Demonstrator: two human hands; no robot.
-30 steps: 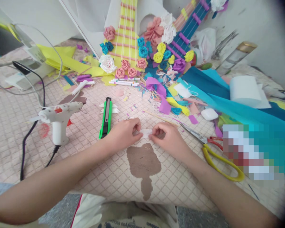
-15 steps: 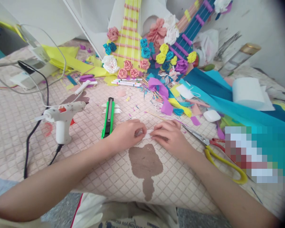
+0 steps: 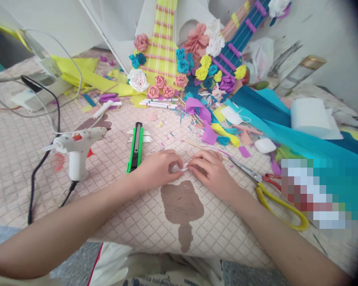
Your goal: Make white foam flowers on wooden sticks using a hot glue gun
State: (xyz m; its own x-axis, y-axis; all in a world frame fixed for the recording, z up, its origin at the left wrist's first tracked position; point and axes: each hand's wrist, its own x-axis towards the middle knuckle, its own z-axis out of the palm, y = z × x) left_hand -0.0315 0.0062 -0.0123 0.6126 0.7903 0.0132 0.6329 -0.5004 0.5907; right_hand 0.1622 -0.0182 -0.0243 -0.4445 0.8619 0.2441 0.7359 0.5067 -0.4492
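A small white paper strip point(image 3: 183, 168) is pinched between my two hands at the middle of the table. My left hand point(image 3: 160, 169) grips its left end with thumb and fingers closed. At the other end, the fingertips of my right hand point(image 3: 210, 169) press together on the strip; the fingers hide much of it. Just left of my left hand lies a green box cutter point(image 3: 135, 149), resting on a few white paper pieces. Scissors point(image 3: 258, 177) with red and yellow handles lie to the right of my right hand.
A white glue gun point(image 3: 77, 149) with its cord stands at left. Paper-flowered guitar shapes, one with a yellow body point(image 3: 164, 51), lean at the back. Crepe paper scraps point(image 3: 209, 133) and blue sheets point(image 3: 265, 111) spread rightward, near a tissue roll point(image 3: 308, 117). A brown stain point(image 3: 181, 200) marks the cloth.
My right hand has shifted slightly left, closer to my left hand, and less of the white strip shows between them. The other things stay put.
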